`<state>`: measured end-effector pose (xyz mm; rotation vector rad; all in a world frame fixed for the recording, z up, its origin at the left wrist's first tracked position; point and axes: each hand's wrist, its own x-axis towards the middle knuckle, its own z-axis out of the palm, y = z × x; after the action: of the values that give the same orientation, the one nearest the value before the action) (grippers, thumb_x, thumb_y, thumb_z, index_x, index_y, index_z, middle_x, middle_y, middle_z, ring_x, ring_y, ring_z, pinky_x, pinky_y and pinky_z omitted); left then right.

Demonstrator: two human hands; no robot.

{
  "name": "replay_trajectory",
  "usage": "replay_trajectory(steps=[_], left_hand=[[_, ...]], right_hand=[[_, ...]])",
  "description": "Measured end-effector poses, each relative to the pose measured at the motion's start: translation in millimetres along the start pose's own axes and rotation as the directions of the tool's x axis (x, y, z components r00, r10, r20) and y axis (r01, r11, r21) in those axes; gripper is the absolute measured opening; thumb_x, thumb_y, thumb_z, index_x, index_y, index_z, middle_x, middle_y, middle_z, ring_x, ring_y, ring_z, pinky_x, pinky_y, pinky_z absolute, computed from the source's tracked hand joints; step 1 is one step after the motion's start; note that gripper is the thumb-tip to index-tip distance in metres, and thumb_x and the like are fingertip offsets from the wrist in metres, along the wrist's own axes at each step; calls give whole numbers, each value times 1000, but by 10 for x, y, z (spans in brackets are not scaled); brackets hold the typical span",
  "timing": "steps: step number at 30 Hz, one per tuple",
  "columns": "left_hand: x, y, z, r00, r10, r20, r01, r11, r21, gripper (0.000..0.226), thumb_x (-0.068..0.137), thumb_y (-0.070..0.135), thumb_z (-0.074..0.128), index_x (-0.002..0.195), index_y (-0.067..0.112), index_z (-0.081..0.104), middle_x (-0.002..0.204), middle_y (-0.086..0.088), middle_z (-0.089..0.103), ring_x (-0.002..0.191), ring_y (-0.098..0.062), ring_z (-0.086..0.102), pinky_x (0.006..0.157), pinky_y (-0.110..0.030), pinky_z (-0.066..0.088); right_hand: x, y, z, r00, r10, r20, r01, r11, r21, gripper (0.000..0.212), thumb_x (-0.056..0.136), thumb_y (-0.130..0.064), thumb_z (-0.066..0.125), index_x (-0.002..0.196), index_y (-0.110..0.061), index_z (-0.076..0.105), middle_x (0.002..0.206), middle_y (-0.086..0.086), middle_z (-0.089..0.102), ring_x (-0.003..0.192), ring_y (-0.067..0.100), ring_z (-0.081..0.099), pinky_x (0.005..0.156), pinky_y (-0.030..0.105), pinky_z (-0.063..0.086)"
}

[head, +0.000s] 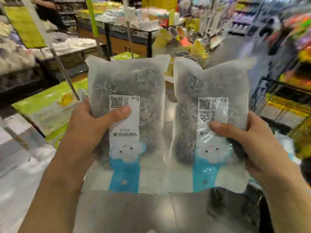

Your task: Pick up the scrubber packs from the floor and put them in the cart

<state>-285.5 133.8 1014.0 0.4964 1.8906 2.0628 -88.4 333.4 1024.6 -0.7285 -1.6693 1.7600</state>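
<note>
two packs, one in each of your hands: left hand (87, 125) clamps the left pack (126, 98), right hand (255, 137) the right pack (212, 105), thumbs across labels, held apart for carrying; no cart visible.

Foreground: two scrubber packs, the left scrubber pack (126, 115) and the right scrubber pack (212, 118), fill the middle of the view side by side, a narrow gap between them.
Left flank: a display table (70, 47) and green boxes (48, 105) crowd in close.
Right flank: a wire rack (279, 98) of goods lines the edge.
Ahead: an open floor aisle (232, 46) runs between the shelves, blurred.
</note>
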Motion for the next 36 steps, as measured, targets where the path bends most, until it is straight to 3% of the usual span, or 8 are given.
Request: replay_trajectory(steps=[3, 5, 14, 20, 23, 26, 29, 36], left_hand=[[358, -50, 349, 986, 0, 169, -1, 1000, 7, 39, 58, 28, 95, 93, 21, 80, 85, -10, 80, 75, -39, 73, 64, -81, 50], [527, -101, 603, 962, -15, 272, 14, 1000, 9, 49, 54, 39, 92, 96, 18, 79, 88, -21, 77, 76, -49, 69, 62, -88, 41], [733, -420, 2013, 764, -126, 633, 123, 991, 48, 50, 56, 34, 84, 101, 15, 74, 80, -2, 79, 64, -22, 75, 48, -37, 58], [562, -606, 3054, 693, -181, 698, 148, 983, 109, 45, 53, 36, 86, 93, 21, 74, 81, -6, 80, 63, -27, 74, 67, -72, 51], [473, -687, 3556, 675, -211, 707, 160, 977, 138, 46, 45, 42, 87, 87, 27, 76, 82, -11, 79, 63, -30, 73, 55, -46, 50], [355, -757, 4034, 656, -228, 719, 167, 974, 156, 38, 53, 32, 92, 87, 26, 77, 80, -8, 79, 64, -30, 73, 58, -44, 52], [220, -792, 4477, 651, -232, 723, 178, 972, 151, 31, 60, 28, 82, 89, 22, 73, 72, 0, 78, 55, -16, 72, 38, -25, 48], [254, -900, 5285, 611, -258, 749, 181, 966, 184, 32, 63, 26, 82, 93, 21, 74, 80, -3, 80, 62, -20, 75, 45, -29, 55]], right_hand=[[3, -23, -190, 985, 0, -170, -3, 1000, -18, 40, 64, -9, 77, 103, -16, 71, 91, 5, 82, 77, 21, 79, 62, 32, 64], [-38, -20, -327, 965, -2, -262, -6, 999, -31, 39, 65, -9, 76, 103, -17, 71, 92, 4, 82, 79, 21, 79, 62, 31, 64], [-302, 95, -1241, 810, 13, -586, -31, 999, -20, 45, 70, -8, 74, 115, -14, 70, 100, 6, 81, 86, 23, 80, 63, 30, 62], [-321, 213, -2080, 733, 31, -680, -33, 999, 10, 46, 72, -7, 74, 117, -12, 70, 103, 8, 81, 88, 25, 79, 65, 32, 63], [-302, 219, -2581, 710, 44, -703, -33, 999, 29, 45, 72, -7, 74, 116, -14, 70, 102, 8, 81, 89, 27, 79, 67, 34, 65], [-249, 233, -3052, 712, 48, -701, -47, 999, 21, 47, 74, -5, 75, 120, -13, 68, 104, 8, 81, 92, 29, 79, 72, 38, 65], [-181, 243, -3468, 711, 56, -701, -56, 998, 23, 44, 80, -1, 74, 121, -14, 68, 106, 8, 80, 93, 28, 79, 72, 38, 65], [124, 281, -4215, 697, 97, -710, -59, 995, 78, 39, 81, 0, 73, 116, -17, 69, 101, 5, 81, 87, 24, 80, 63, 30, 63]])
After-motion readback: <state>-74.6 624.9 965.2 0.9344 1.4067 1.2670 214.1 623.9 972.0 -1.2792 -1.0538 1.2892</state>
